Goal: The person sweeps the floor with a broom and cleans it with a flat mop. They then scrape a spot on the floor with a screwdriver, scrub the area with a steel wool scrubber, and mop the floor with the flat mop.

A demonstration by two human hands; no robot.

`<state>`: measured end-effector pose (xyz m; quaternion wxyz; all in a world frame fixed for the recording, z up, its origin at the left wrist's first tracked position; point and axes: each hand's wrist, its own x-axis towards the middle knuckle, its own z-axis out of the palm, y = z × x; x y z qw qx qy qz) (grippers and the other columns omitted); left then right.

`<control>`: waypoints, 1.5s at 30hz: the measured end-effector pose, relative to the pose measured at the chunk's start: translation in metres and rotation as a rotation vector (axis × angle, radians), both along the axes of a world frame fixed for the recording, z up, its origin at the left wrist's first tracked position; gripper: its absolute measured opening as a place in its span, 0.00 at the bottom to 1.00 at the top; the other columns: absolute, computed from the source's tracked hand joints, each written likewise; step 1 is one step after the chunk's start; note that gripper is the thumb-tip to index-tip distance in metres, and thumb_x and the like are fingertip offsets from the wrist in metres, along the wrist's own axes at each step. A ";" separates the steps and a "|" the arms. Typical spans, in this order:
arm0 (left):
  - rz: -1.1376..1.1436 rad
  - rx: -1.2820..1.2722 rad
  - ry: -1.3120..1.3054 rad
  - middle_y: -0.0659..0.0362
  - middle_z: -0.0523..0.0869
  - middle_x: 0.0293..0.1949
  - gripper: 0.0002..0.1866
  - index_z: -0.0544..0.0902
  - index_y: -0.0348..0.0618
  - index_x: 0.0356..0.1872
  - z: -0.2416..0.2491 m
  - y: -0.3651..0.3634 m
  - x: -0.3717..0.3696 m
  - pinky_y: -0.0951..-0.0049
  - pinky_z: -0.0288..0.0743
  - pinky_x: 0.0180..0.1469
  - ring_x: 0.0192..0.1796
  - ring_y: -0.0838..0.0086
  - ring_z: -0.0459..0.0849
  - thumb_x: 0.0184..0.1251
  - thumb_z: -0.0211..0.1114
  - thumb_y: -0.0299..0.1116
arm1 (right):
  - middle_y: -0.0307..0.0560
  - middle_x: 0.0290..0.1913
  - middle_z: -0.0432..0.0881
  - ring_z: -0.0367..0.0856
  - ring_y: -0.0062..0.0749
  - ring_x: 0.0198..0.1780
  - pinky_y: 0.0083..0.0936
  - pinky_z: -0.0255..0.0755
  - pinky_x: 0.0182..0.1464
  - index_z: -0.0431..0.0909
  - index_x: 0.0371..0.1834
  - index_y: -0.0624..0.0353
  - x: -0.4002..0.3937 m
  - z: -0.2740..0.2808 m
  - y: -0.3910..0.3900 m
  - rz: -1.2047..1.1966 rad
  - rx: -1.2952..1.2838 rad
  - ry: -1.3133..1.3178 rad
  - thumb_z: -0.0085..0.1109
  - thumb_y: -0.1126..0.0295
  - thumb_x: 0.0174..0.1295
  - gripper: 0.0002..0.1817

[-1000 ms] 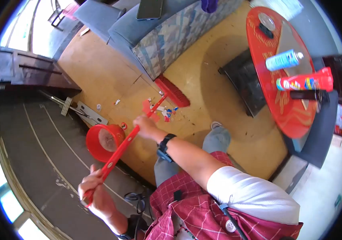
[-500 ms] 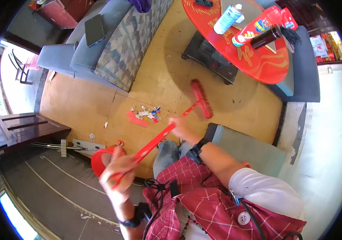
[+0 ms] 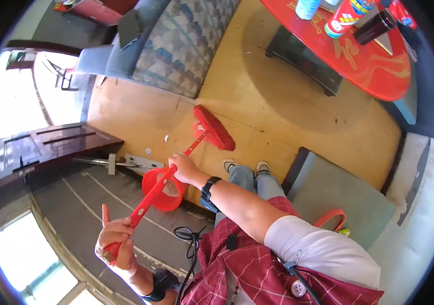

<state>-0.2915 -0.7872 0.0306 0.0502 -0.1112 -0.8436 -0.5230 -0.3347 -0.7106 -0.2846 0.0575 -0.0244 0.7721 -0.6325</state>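
Both my hands grip one red broom [image 3: 151,195], its handle slanting up across the view. My left hand [image 3: 115,239] wraps the handle's end, with one finger sticking out. My right hand [image 3: 184,168] closes around the handle further up, nearer the bristles. The red broom head [image 3: 214,129] is at the litter spot on the tan floor, with a red scrap [image 3: 196,128] showing at its left side; other litter there is hidden. Beneath the handle stands a red bucket-like container [image 3: 173,203], partly covered by the broom.
A red table [image 3: 364,76] bearing a spray can, bottles and packets is at upper right. A patterned sofa [image 3: 176,46] stands at upper left, a grey cushioned seat [image 3: 339,193] to my right. A dark wooden door [image 3: 49,147] is at left. Small white scraps [image 3: 166,138] lie on the floor.
The broom head has swung left onto the litter pile, now mostly covering it. Both hands have moved left with the handle, my left hand lower. My view has shifted too.
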 end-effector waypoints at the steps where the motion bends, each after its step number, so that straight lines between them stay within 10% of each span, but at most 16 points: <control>1: -0.008 -0.063 0.064 0.54 0.80 0.20 0.04 0.74 0.42 0.20 0.005 0.007 0.002 0.40 0.41 0.69 0.33 0.63 0.84 0.40 0.60 0.25 | 0.49 0.33 0.77 0.73 0.49 0.44 0.40 0.67 0.42 0.75 0.25 0.56 -0.005 0.008 -0.003 0.058 0.001 -0.002 0.53 0.78 0.39 0.07; 9: -0.052 -0.151 0.305 0.64 0.80 0.16 0.10 0.73 0.48 0.16 0.047 0.038 0.047 0.37 0.44 0.67 0.27 0.67 0.86 0.50 0.66 0.33 | 0.48 0.26 0.75 0.75 0.46 0.34 0.38 0.68 0.36 0.71 0.19 0.55 0.024 0.058 0.046 0.103 0.024 0.186 0.58 0.78 0.40 0.06; 17: -0.083 0.377 -0.168 0.56 0.84 0.22 0.05 0.78 0.43 0.19 -0.018 -0.055 0.013 0.41 0.48 0.67 0.34 0.61 0.86 0.38 0.65 0.24 | 0.49 0.22 0.74 0.73 0.49 0.32 0.41 0.66 0.36 0.71 0.16 0.57 0.065 0.008 0.063 -0.053 0.369 0.044 0.57 0.75 0.43 0.05; 32: 0.055 0.065 0.074 0.63 0.80 0.17 0.06 0.73 0.48 0.14 0.016 -0.299 -0.105 0.46 0.56 0.66 0.28 0.68 0.86 0.34 0.60 0.24 | 0.47 0.23 0.73 0.74 0.47 0.31 0.33 0.66 0.34 0.67 0.17 0.56 -0.113 0.009 -0.287 0.213 0.038 0.260 0.60 0.77 0.37 0.09; 40: 0.038 -0.261 0.130 0.56 0.84 0.39 0.18 0.80 0.45 0.41 0.073 -0.364 -0.133 0.48 0.55 0.67 0.48 0.64 0.83 0.44 0.68 0.25 | 0.46 0.22 0.73 0.74 0.41 0.28 0.30 0.67 0.33 0.69 0.15 0.57 -0.236 0.059 -0.357 0.446 -0.117 0.379 0.59 0.79 0.40 0.07; 45: 0.453 0.311 -0.265 0.51 0.80 0.50 0.25 0.75 0.33 0.53 0.032 -0.483 -0.164 0.68 0.68 0.59 0.54 0.65 0.78 0.49 0.59 0.24 | 0.47 0.18 0.72 0.74 0.37 0.26 0.27 0.66 0.31 0.70 0.16 0.58 -0.372 0.071 -0.383 0.476 -0.119 0.301 0.55 0.80 0.42 0.06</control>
